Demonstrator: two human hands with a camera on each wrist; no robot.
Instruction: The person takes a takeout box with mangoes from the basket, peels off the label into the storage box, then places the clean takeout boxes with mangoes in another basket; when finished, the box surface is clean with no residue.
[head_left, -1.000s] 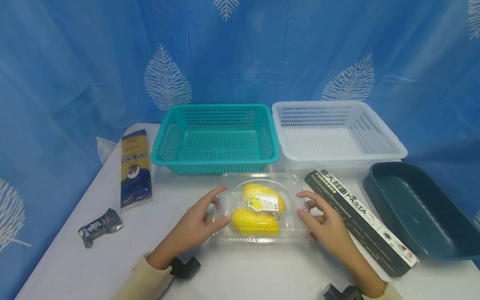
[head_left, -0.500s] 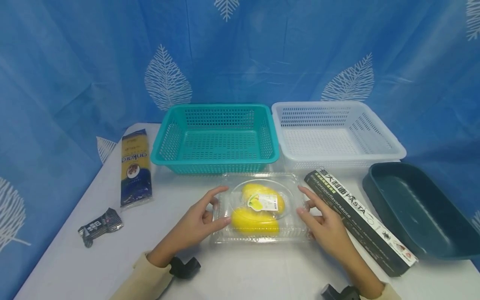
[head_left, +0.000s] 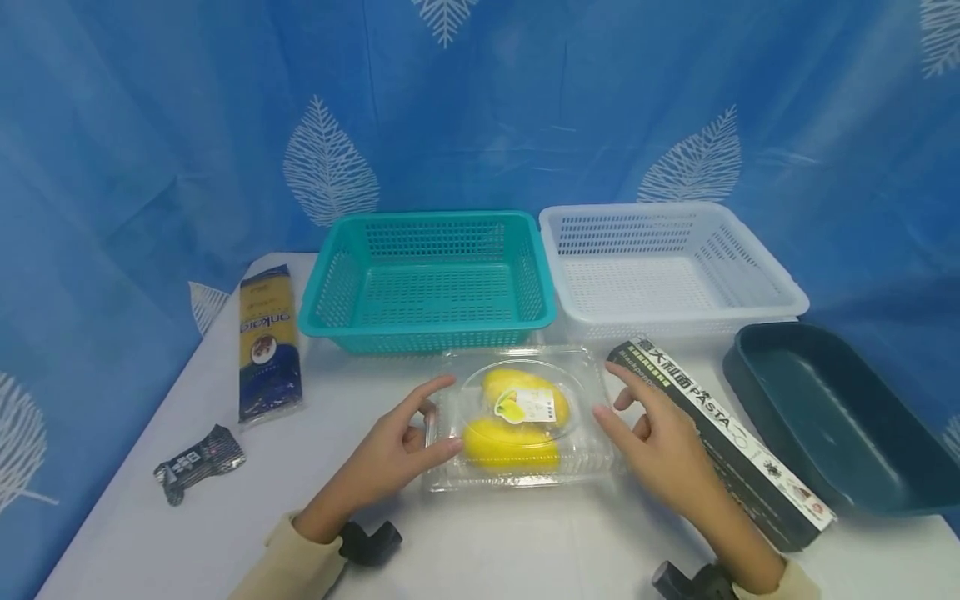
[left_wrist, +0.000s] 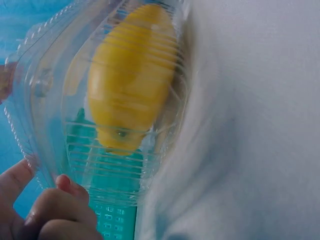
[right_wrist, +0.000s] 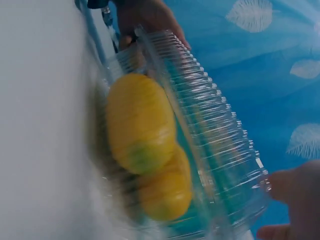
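Observation:
A clear plastic clamshell box (head_left: 585,454) lies on the white table in front of me, with two yellow fruits (head_left: 510,442), mango-like in shape, inside. A white label with a fruit picture (head_left: 534,406) is on the lid. At the box's left edge my left hand (head_left: 393,446) holds on, thumb over the near side, and the left wrist view shows its curled fingers (left_wrist: 65,212) against the rim. My right hand (head_left: 660,442) is at the right edge, index finger raised off the box and thumb touching or just over the rim; some fingers are partly hidden.
Behind the box stand a teal basket (head_left: 427,340) and a white basket (head_left: 682,321). A black-and-white pasta box (head_left: 720,433) and a dark green tray (head_left: 840,417) lie to the right. On the left are an Ankara packet (head_left: 270,350) and a small black wrapped packet (head_left: 198,464).
My right hand has loosened and shifted slightly to the right, its index finger lifting away from the box's edge. The left hand keeps its hold. The head view has tilted slightly.

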